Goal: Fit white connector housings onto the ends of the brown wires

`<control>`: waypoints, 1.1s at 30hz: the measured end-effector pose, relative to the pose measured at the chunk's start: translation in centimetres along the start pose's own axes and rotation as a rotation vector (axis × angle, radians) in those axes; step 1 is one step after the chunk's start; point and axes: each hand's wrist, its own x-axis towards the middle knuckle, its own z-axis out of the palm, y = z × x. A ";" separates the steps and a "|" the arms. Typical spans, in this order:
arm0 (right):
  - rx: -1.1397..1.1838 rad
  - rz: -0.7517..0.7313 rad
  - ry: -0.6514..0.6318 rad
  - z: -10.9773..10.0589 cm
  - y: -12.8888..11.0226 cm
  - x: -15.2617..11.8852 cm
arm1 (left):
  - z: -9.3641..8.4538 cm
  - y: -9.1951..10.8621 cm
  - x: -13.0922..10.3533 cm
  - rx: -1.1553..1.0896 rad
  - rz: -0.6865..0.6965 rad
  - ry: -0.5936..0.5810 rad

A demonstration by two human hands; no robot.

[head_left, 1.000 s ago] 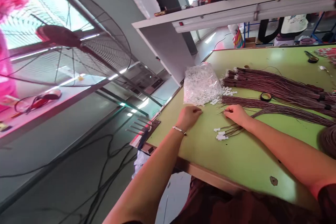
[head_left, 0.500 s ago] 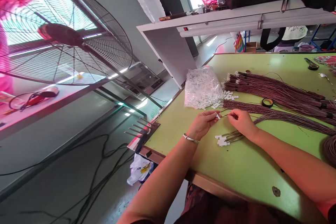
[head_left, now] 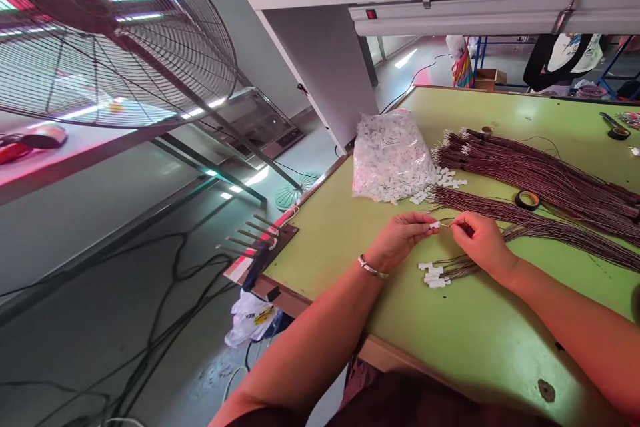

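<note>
My left hand (head_left: 403, 238) pinches a small white connector (head_left: 435, 225) over the green table (head_left: 340, 240). Close to its right, my right hand (head_left: 480, 240) holds the end of a thin wire (head_left: 447, 225), which reaches the connector; whether it is inside cannot be made out. Below the hands lie several white connectors (head_left: 434, 275) joined to brown wires. A clear bag of white connectors (head_left: 393, 157) rests behind my left hand, with loose connectors (head_left: 447, 178) beside it. Long bundles of brown wires (head_left: 540, 173) stretch to the right.
A black tape roll (head_left: 527, 200) lies among the wire bundles. Black-handled scissors (head_left: 616, 128) are at the far right. Metal prongs (head_left: 257, 232) stick out from the table's left edge. A large fan (head_left: 120, 40) stands at the left, and a white shelf (head_left: 310, 3) rises behind the table.
The camera view has shifted, so the scene sits differently. The connector in my left hand now lines up more level with the wire. Both hands keep their pinch.
</note>
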 end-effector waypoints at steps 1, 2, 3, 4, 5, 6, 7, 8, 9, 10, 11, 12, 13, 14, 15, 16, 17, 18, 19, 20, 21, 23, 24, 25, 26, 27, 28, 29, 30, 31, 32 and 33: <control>-0.035 -0.011 -0.010 0.0 0.0 0.0 | 0.0 0.0 0.0 0.001 0.008 0.002; -0.078 -0.027 -0.020 0.0 -0.1 0.0 | 0.0 0.0 0.0 0.004 0.015 0.003; -0.123 -0.047 -0.031 0.0 -0.1 0.0 | 0.0 -0.1 -0.1 0.010 0.024 0.006; -0.163 -0.074 -0.040 -0.1 -0.1 0.0 | 0.1 -0.1 -0.1 0.016 0.032 0.008; -0.195 -0.103 -0.043 -0.1 -0.1 -0.1 | 0.2 -0.1 -0.1 0.026 0.037 0.008; -0.217 -0.130 -0.040 -0.2 -0.1 -0.1 | 0.3 -0.1 -0.2 0.038 0.038 0.010; -0.229 -0.155 -0.033 -0.2 -0.1 -0.1 | 0.4 -0.1 -0.2 0.049 0.040 0.015; -0.235 -0.177 -0.026 -0.3 0.0 -0.2 | 0.5 -0.1 -0.2 0.057 0.044 0.023; -0.235 -0.193 -0.022 -0.2 0.0 -0.2 | 0.5 -0.1 -0.2 0.063 0.047 0.031; -0.235 -0.206 -0.020 -0.2 0.1 -0.2 | 0.6 -0.2 -0.2 0.070 0.046 0.039; -0.234 -0.216 -0.023 -0.2 0.1 -0.2 | 0.6 -0.2 -0.2 0.076 0.045 0.047; -0.235 -0.226 -0.031 -0.1 0.2 -0.2 | 0.6 -0.3 -0.2 0.082 0.048 0.053; -0.236 -0.236 -0.043 0.0 0.2 -0.3 | 0.6 -0.4 -0.1 0.094 0.052 0.055; -0.237 -0.242 -0.057 0.1 0.3 -0.3 | 0.6 -0.5 -0.1 0.115 0.056 0.053; -0.237 -0.246 -0.071 0.3 0.3 -0.2 | 0.6 -0.7 0.0 0.143 0.064 0.052; -0.233 -0.247 -0.084 0.4 0.3 -0.2 | 0.6 -0.8 0.1 0.176 0.076 0.052; -0.224 -0.243 -0.096 0.5 0.3 -0.2 | 0.6 -1.0 0.1 0.209 0.089 0.055; -0.212 -0.234 -0.104 0.6 0.4 -0.2 | 0.6 -1.1 0.2 0.233 0.101 0.062; -0.198 -0.219 -0.110 0.7 0.4 -0.2 | 0.6 -1.3 0.2 0.245 0.110 0.072; -0.183 -0.202 -0.116 0.8 0.4 -0.1 | 0.6 -1.4 0.2 0.244 0.117 0.083; -0.165 -0.180 -0.122 0.9 0.3 -0.1 | 0.6 -1.5 0.2 0.230 0.121 0.089; -0.119 -0.118 -0.131 0.9 0.3 -0.1 | 0.7 -1.6 0.2 0.190 0.124 0.089; -0.088 -0.080 -0.127 0.9 0.2 -0.1 | 0.7 -1.6 0.2 0.175 0.127 0.090; -0.053 -0.041 -0.121 0.9 0.1 -0.1 | 0.7 -1.6 0.2 0.163 0.129 0.093; -0.019 -0.004 -0.112 0.8 0.1 -0.1 | 0.7 -1.6 0.2 0.153 0.131 0.096; 0.010 0.024 -0.103 0.7 0.0 -0.1 | 0.7 -1.6 0.1 0.146 0.131 0.099; 0.030 0.039 -0.099 0.6 -0.1 -0.1 | 0.7 -1.6 0.1 0.143 0.129 0.100; 0.040 0.042 -0.098 0.6 -0.1 -0.1 | 0.6 -1.6 0.2 0.145 0.125 0.097; 0.041 0.036 -0.100 0.5 -0.2 -0.1 | 0.6 -1.6 0.2 0.152 0.122 0.092; 0.036 0.027 -0.101 0.5 -0.3 -0.1 | 0.6 -1.6 0.2 0.167 0.121 0.086; 0.027 0.017 -0.103 0.5 -0.3 -0.1 | 0.6 -1.6 0.2 0.190 0.120 0.082; 0.016 0.009 -0.105 0.6 -0.3 -0.1 | 0.6 -1.7 0.2 0.216 0.122 0.081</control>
